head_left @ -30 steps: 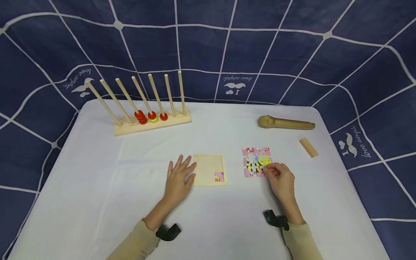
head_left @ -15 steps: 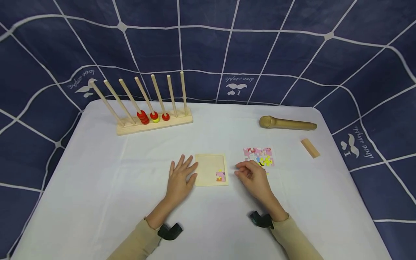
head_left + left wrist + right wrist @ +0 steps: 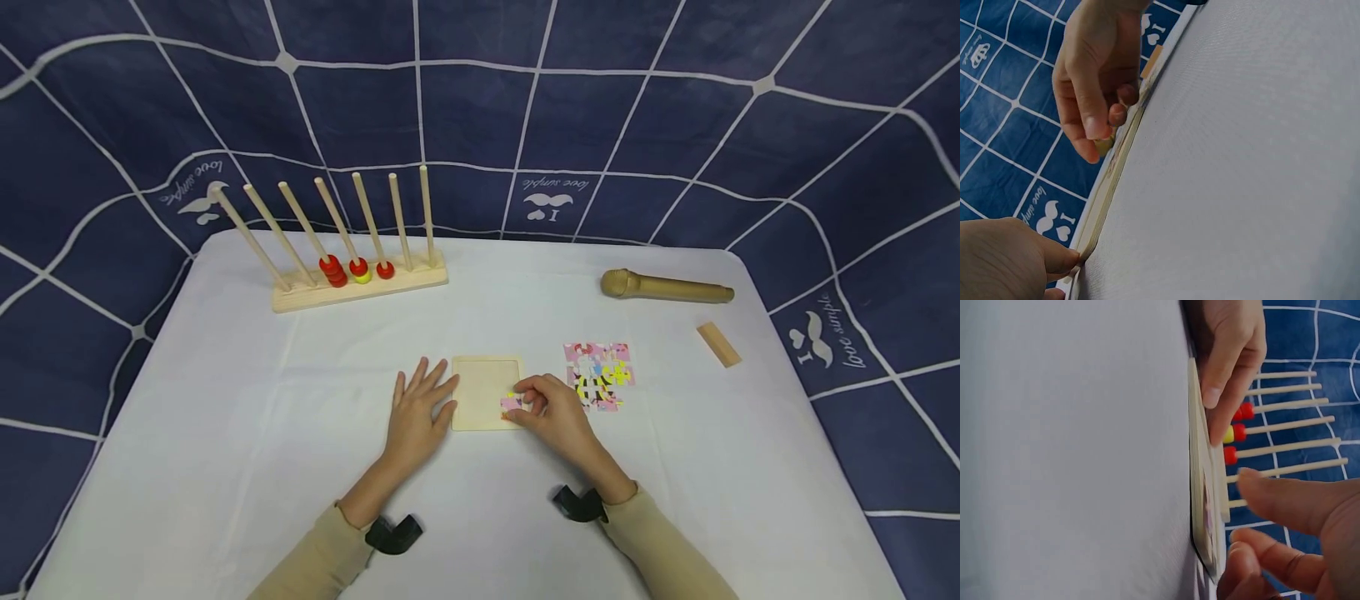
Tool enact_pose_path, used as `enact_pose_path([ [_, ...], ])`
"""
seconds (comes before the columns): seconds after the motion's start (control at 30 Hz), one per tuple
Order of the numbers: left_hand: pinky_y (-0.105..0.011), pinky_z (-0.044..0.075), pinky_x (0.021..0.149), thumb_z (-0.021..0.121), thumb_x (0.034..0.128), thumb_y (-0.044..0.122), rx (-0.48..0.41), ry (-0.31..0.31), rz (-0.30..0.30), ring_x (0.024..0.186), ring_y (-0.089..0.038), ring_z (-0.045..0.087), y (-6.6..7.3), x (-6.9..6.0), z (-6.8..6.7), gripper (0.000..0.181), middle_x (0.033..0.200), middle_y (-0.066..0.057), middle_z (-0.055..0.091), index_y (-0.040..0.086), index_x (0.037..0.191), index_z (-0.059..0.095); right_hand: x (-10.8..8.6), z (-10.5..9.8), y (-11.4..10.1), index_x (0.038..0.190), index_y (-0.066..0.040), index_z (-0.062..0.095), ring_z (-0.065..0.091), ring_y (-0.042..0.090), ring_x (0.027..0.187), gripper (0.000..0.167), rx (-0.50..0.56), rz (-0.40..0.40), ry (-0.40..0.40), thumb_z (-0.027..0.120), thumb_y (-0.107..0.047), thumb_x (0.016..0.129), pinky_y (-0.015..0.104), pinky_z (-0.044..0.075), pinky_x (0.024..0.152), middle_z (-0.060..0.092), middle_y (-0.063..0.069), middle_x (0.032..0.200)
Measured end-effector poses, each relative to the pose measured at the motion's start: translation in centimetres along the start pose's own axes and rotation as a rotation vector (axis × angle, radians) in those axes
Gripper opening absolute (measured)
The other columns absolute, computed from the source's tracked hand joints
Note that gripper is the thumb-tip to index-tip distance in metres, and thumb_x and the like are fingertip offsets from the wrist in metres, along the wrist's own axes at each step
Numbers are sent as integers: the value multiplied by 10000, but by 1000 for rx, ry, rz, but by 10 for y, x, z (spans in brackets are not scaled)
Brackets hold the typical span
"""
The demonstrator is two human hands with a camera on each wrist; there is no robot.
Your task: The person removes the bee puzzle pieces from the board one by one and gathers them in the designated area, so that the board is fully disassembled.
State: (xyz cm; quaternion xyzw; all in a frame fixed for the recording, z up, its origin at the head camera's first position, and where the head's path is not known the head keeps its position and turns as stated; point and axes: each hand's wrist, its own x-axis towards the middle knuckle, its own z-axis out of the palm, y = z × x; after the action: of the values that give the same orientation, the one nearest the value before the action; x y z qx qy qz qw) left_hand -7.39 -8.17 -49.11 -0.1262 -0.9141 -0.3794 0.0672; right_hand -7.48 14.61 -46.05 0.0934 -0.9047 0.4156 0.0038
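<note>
A square pale wooden puzzle tray (image 3: 477, 417) lies on the white table, with pink-and-yellow jigsaw pieces (image 3: 512, 403) in its lower right corner. My left hand (image 3: 414, 417) rests beside the tray's left side, fingers spread, its thumb touching the frame. At the lower right corner is my right hand (image 3: 555, 417), thumb and index finger parted on either side of the pieces. The right wrist view shows a gap between that thumb (image 3: 1260, 487) and the fingertips, without a piece visible in it. Right of the tray lies a pink, yellow and white block of jigsaw pieces (image 3: 596, 375), its lower right corner absent.
A wooden counting rack (image 3: 360, 287) with upright pegs and several red and yellow beads stands at the back left. Toward the back right lie a wooden microphone (image 3: 667, 287) and a small wooden strip (image 3: 718, 344). A dark blue cloth with white lines hangs behind.
My right hand has moved left from the block of jigsaw pieces to the tray's lower right corner. The left hand stays beside the tray. The view has shifted slightly.
</note>
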Motion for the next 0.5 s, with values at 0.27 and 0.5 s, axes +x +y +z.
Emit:
enact_pose_path([
  [0.27,-664,96,1152,716,859,99,10,7,2,1438,-406,323,-1,0,0,381,1447,-163,505,36,1231,671,0,4,5,952,-57,703,480,50,624,315,-47,10,-27,872,-69,687,183,401,553,561,0,758],
  [0.5,-660,79,1159,729,860,142,9,-5,0,1449,-391,308,-1,0,0,403,1455,-158,496,44,1245,664,-1,4,3,888,-85,690,466,65,622,271,-74,65,-42,876,-108,694,186,382,558,540,-19,751],
])
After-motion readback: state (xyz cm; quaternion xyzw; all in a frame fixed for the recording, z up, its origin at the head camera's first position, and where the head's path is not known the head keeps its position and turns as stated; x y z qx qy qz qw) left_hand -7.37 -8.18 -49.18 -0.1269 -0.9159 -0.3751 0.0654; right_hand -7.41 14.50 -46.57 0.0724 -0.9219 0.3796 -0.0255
